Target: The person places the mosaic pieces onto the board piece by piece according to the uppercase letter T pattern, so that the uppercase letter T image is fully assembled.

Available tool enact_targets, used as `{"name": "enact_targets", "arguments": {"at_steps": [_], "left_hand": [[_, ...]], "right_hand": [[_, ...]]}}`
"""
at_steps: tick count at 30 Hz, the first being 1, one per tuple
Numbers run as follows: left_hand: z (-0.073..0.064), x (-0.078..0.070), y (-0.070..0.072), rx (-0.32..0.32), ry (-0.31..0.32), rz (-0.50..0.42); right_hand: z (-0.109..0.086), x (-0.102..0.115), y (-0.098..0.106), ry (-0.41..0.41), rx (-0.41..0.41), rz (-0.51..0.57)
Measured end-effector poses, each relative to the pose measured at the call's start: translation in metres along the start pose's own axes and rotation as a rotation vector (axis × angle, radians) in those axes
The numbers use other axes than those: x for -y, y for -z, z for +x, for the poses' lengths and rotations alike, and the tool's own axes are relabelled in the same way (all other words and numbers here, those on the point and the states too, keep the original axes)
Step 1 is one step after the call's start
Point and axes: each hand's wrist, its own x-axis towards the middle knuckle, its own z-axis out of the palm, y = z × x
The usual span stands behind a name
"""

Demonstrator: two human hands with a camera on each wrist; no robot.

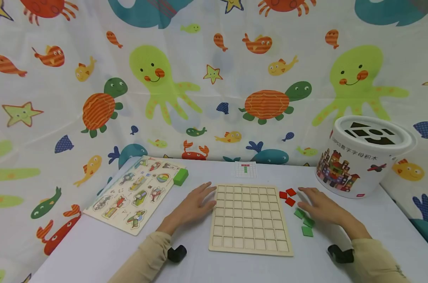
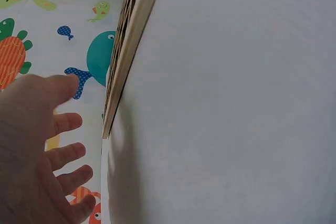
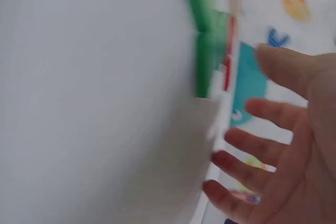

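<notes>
A wooden grid board (image 1: 250,218) with square recesses lies on the white table. At its left edge is my left hand (image 1: 196,202), fingers extended and holding nothing; the left wrist view shows the same hand (image 2: 42,150) with spread fingers beside the board's edge (image 2: 134,40). To the right of the board lie red square tiles (image 1: 290,201) and green square tiles (image 1: 307,231). Just beside these tiles my right hand (image 1: 321,206) hovers with relaxed fingers and nothing in its grasp. In the right wrist view the hand (image 3: 278,145) is near blurred green tiles (image 3: 203,64).
Behind the board lies a small card (image 1: 245,169) printed with a grid and a red and green T shape. A picture puzzle board (image 1: 136,192) with a green block (image 1: 180,177) at its corner sits left. A white bucket (image 1: 362,157) stands back right, before a patterned curtain.
</notes>
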Motion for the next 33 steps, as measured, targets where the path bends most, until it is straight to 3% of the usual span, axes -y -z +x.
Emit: {"name": "enact_targets", "arguments": {"at_steps": [4,9,16,21,28,33], "left_hand": [[0.006,0.002,-0.008,-0.014,-0.054,-0.039],[0.011,0.005,-0.018,-0.037,-0.100,-0.010],[0.012,0.008,-0.024,-0.090,-0.140,-0.009],[0.012,0.009,-0.028,-0.081,-0.125,-0.013],[0.011,0.009,-0.030,-0.117,-0.136,-0.005],[0.010,0.010,-0.028,-0.088,-0.117,0.005]], "right_hand": [[0.004,-0.003,0.004,0.002,0.000,0.077],[0.013,-0.005,0.003,-0.021,0.003,0.139],[0.028,0.000,0.001,-0.039,0.023,0.160],[0.030,0.000,-0.001,-0.024,0.017,0.145],[0.032,0.000,-0.004,0.006,-0.025,0.115],[0.034,0.001,-0.007,-0.031,-0.071,0.098]]}}
